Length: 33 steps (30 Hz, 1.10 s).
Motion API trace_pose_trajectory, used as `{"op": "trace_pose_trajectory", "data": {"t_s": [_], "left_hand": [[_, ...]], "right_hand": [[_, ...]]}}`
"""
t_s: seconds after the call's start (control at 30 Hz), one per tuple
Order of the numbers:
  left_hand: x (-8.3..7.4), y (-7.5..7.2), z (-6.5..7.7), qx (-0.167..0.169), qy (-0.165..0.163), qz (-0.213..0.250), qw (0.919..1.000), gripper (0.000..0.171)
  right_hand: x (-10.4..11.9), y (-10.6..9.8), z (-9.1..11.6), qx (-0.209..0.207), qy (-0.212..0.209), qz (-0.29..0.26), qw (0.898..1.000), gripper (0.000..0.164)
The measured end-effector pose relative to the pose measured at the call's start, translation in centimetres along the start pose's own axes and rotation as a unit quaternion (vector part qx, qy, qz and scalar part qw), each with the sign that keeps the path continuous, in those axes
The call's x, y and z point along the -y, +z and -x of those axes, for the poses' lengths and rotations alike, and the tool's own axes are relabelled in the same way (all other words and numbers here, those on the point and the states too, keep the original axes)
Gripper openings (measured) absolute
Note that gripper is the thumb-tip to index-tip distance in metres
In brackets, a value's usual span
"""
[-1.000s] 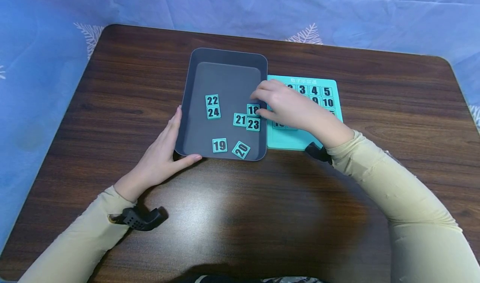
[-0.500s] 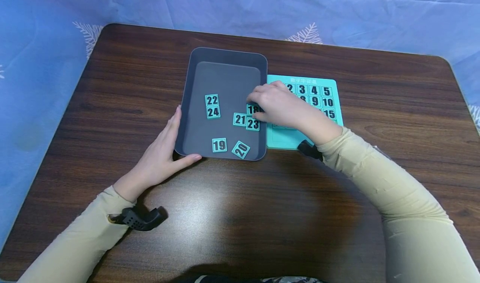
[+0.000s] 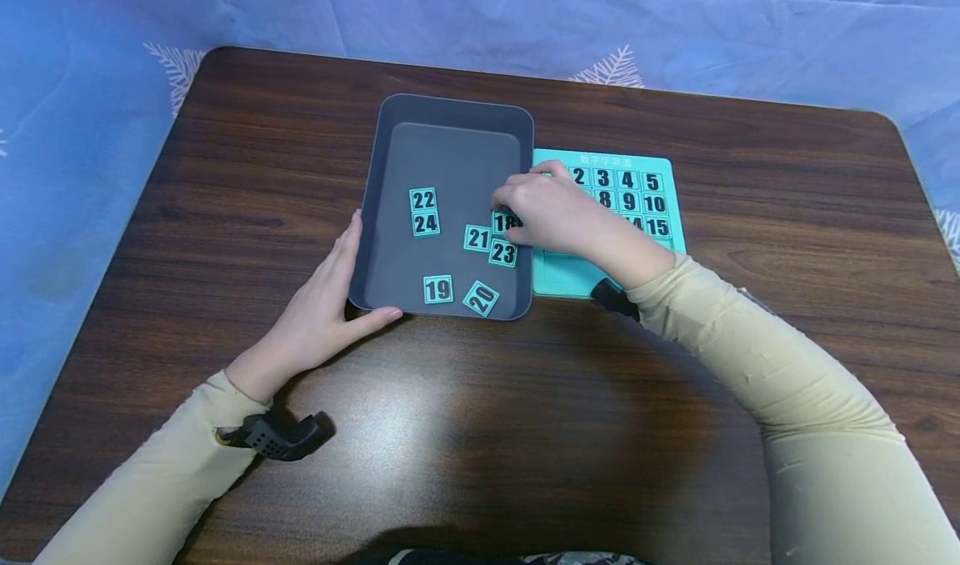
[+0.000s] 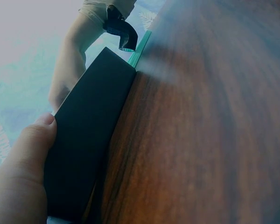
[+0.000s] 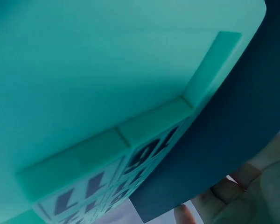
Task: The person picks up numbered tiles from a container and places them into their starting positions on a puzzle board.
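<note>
A dark grey tray (image 3: 457, 108) holds several loose turquoise number tiles. My left hand (image 3: 313, 308) rests against its near left corner, fingers straight along the side and thumb at the front edge. In the left wrist view the thumb (image 4: 35, 140) lies against the tray's dark wall (image 4: 86, 135). My right hand (image 3: 561, 217) reaches over the tray's right rim and pinches the tile 18 (image 3: 501, 222), partly covered by the fingers. Tiles 21 (image 3: 477, 238) and 23 (image 3: 502, 254) lie right beside it. The turquoise number board (image 3: 568, 280) is partly hidden under the right hand.
Tiles 22 (image 3: 423, 199) and 24 (image 3: 425, 224) lie together in the tray; 19 (image 3: 438, 289) and tilted 20 (image 3: 481, 299) lie near its front. The board adjoins the tray's right side, its upper rows filled with tiles. Both stand on a brown wooden table (image 3: 465, 432).
My right hand has moved slightly left and closed in on tile 18. Tile 23 has shifted a little toward the front and tilted. The left hand has stayed in place.
</note>
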State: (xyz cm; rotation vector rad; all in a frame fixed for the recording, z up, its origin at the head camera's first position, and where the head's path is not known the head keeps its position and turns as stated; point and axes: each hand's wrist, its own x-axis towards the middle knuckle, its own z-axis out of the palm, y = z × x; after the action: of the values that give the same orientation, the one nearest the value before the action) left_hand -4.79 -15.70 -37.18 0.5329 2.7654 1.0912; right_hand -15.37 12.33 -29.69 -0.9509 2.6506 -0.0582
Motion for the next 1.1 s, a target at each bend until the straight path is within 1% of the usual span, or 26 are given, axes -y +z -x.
{"op": "trace_pose_trajectory", "data": {"t_s": [0.17, 0.33, 0.47, 0.6, 0.73, 0.83, 1.0, 1.1], "left_hand": [[0.0, 0.0, 0.0, 0.002, -0.004, 0.0, 1.0, 0.104], [0.0, 0.0, 0.0, 0.002, -0.004, 0.001, 1.0, 0.104], [0.0, 0.0, 0.0, 0.001, -0.003, 0.001, 1.0, 0.104], [0.0, 0.0, 0.0, 0.001, -0.006, -0.001, 1.0, 0.105], [-0.1, 0.0, -0.1, 0.002, -0.011, -0.005, 0.9999, 0.105], [-0.1, 0.0, -0.1, 0.003, -0.012, -0.006, 0.9999, 0.105], [-0.1, 0.0, -0.1, 0.002, -0.01, 0.0, 1.0, 0.105], [-0.1, 0.0, 0.0, 0.001, -0.005, 0.001, 1.0, 0.105]], "right_hand": [[0.2, 0.1, 0.1, -0.012, -0.006, -0.005, 1.0, 0.033], [0.6, 0.1, 0.4, -0.041, -0.029, -0.003, 0.999, 0.032], [0.9, -0.1, 1.0, -0.058, -0.042, -0.007, 0.997, 0.033], [0.7, -0.5, 2.1, -0.096, -0.052, -0.023, 0.994, 0.032], [0.2, -1.1, 3.5, -0.131, -0.053, -0.053, 0.989, 0.031], [-0.4, -1.2, 4.5, -0.14, -0.055, -0.077, 0.986, 0.032], [-1.3, -0.9, 6.3, -0.151, -0.085, -0.094, 0.98, 0.031], [-1.6, -0.9, 7.3, -0.161, -0.084, -0.101, 0.978, 0.031]]}}
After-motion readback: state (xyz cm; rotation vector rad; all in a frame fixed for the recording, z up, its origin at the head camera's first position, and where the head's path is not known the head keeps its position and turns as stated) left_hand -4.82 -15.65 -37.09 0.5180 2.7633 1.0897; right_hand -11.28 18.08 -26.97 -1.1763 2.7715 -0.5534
